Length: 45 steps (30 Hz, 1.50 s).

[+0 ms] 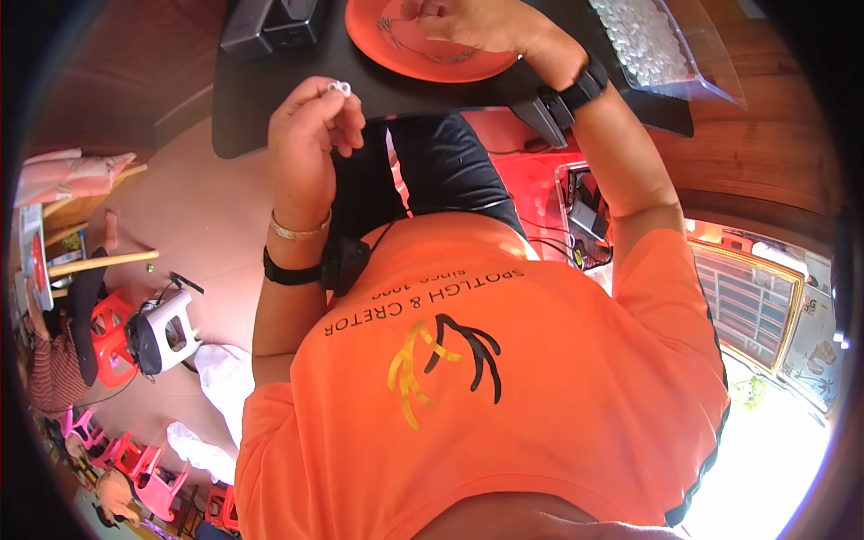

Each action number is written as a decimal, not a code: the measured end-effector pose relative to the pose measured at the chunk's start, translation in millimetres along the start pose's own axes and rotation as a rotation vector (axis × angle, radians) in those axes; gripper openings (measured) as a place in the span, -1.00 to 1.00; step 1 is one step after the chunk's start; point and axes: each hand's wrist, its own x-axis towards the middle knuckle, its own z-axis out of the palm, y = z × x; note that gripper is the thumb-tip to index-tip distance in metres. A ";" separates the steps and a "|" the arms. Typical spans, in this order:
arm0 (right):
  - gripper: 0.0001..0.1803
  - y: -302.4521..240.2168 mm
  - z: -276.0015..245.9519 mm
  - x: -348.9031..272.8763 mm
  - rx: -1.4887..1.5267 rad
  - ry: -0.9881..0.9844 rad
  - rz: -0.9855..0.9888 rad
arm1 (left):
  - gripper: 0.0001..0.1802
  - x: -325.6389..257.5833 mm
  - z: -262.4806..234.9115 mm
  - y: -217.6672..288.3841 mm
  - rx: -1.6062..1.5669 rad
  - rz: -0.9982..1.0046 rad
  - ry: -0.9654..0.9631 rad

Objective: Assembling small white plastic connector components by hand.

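My left hand (313,126) is raised at the near edge of the black table (387,97). Between its thumb and forefinger it pinches a small white plastic piece (338,87) with round openings. Over an orange plate (367,38) hangs my right hand (477,24), its fingers bent together at the top edge of the view. What those fingertips hold, if anything, is too small to make out. Thin, dark metal wire-like pieces (450,57) lie in the plate under and beside the right hand.
A clear plastic tray (706,85) of whitish translucent pieces (639,40) stands right of the plate. Dark grey box-shaped devices (270,27) sit at the table's left. On the floor to the left are a white stool (166,331), a red stool (110,335) and a person in a striped top (61,373).
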 end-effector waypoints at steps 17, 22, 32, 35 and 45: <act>-0.81 -24.6 0.5 -24.2 0.994 0.153 0.190 | -0.78 25.7 36.5 15.3 0.112 0.097 -0.075; -0.80 -27.5 11.4 -26.9 0.936 0.139 0.128 | -0.79 26.0 44.1 16.5 0.125 0.095 -0.083; -0.80 -26.6 21.8 -28.6 0.940 0.162 0.089 | -0.79 22.8 43.7 12.7 0.130 0.076 -0.111; -0.79 -30.9 20.9 -29.9 0.894 0.155 0.084 | -0.77 20.1 44.2 12.9 0.127 0.097 -0.115; -0.84 -44.0 29.5 -43.4 0.638 0.258 0.103 | -0.78 15.6 43.1 -5.2 0.205 0.154 -0.120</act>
